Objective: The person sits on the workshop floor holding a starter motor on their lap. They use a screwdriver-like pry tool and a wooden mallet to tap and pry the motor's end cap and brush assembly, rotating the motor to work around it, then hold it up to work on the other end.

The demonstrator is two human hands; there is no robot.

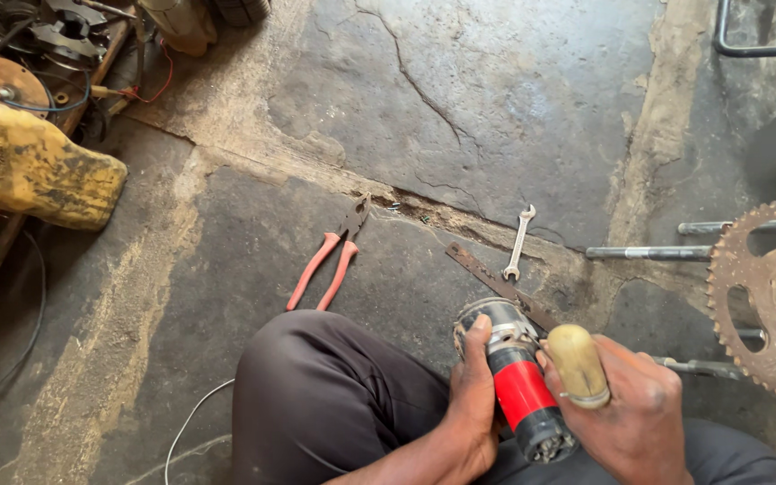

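Left hand: my left hand is wrapped around the grey-and-red cylindrical motor unit, thumb up on its metal end.
Right hand: my right hand is closed on a tool with a rounded pale wooden handle, pressed against the motor's red band.
Motor: at 6 o'clock, over my lap, metal end pointing to 11 o'clock.
Flat bar: dark rusty metal strip on the concrete floor, running under the motor.
Spanner: small silver open-ended spanner, 12 o'clock of the motor, touching the strip.
Pliers: red-handled pliers, 10 o'clock, apart.
Sprocket: rusty toothed sprocket, 3 o'clock.
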